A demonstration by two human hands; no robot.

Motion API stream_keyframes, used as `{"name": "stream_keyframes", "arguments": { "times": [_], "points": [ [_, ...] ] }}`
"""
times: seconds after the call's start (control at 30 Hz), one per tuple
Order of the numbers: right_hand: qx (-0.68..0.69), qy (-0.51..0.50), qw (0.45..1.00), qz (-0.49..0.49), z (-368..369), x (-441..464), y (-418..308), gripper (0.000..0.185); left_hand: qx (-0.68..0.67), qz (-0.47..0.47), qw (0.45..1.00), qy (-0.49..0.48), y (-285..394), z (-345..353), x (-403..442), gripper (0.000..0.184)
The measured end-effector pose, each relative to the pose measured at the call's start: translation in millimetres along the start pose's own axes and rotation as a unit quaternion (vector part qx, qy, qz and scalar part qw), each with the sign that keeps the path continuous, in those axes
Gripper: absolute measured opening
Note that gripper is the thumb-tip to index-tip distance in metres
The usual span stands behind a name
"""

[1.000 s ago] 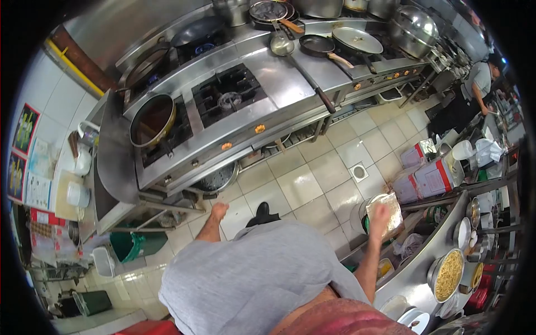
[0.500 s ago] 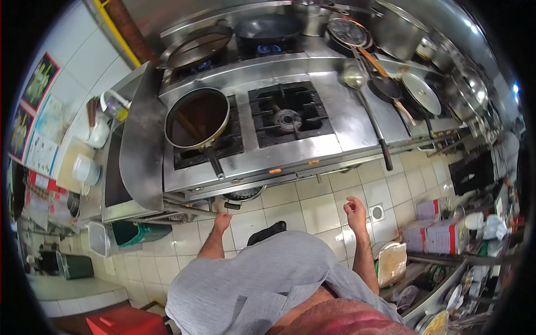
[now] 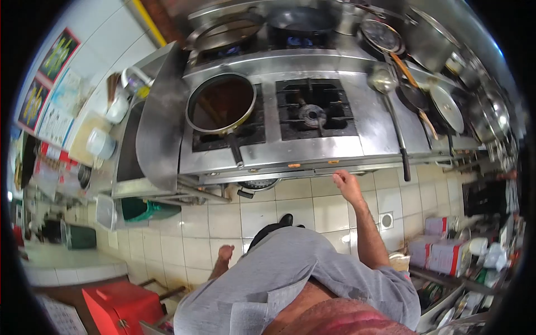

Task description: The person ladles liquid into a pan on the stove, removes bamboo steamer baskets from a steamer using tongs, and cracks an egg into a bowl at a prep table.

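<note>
My right hand (image 3: 347, 185) is held out near the stove's front edge, its fingers loosely curled and nothing visible in them. Lower down by my side hangs my left hand (image 3: 224, 253), small in view and loosely closed, also with nothing visible in it. Neither hand touches the stove (image 3: 357, 146). On the left front burner sits a deep frying pan (image 3: 235, 151) of dark brown liquid (image 3: 234, 100), a wooden-looking utensil partly in it, handle pointing toward me. A bare burner grate (image 3: 312, 114) is right of it. A long-handled ladle (image 3: 395, 123) lies further right.
At the back a wok (image 3: 301, 21) and a wide pan (image 3: 229, 34) stand over blue flames. Pans and a large pot (image 3: 429, 40) crowd the right side. A green bin (image 3: 138, 210) stands lower left, a red box (image 3: 120, 307) behind, cartons (image 3: 441, 254) at right.
The view has shifted, so the stove appears further right. My right hand has risen toward the stove's front edge. My left hand has dropped back from beside the low rail toward my body.
</note>
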State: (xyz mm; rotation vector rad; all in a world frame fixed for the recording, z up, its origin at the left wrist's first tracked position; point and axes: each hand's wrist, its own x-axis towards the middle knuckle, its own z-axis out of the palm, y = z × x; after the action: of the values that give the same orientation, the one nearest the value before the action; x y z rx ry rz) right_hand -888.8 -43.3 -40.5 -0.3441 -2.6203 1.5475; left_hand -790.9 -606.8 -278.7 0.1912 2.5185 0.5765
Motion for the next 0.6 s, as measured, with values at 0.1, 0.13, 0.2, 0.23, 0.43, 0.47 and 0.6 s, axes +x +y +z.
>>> {"name": "stream_keyframes", "arguments": {
  "times": [0.1,0.13,0.2,0.23,0.43,0.47,0.6],
  "points": [
    [0.030,0.006,0.998,0.059,0,-2,9,0.021,-0.085,-0.157,0.983,-0.038,17,-10,16,0.036],
    [0.030,0.023,0.997,0.066,2,-3,15,0.021,-0.197,-0.201,0.958,0.051,19,-11,29,0.031],
    [0.042,0.010,0.998,0.056,6,-16,32,0.022,-0.281,-0.201,0.933,0.103,27,-22,66,0.030],
    [0.045,0.052,0.995,0.077,4,-24,34,0.022,-0.310,-0.212,0.922,0.096,32,-29,76,0.032],
    [-0.004,0.035,0.992,0.122,-14,-35,23,0.022,-0.334,-0.217,0.917,0.029,84,-70,114,0.035],
    [-0.007,0.058,0.990,0.131,-24,-34,23,0.022,-0.342,-0.211,0.915,0.033,90,-66,121,0.034],
    [0.008,0.123,0.981,0.148,-56,-35,41,0.022,-0.332,-0.189,0.924,0.017,123,-65,138,0.031]
  ]
}}
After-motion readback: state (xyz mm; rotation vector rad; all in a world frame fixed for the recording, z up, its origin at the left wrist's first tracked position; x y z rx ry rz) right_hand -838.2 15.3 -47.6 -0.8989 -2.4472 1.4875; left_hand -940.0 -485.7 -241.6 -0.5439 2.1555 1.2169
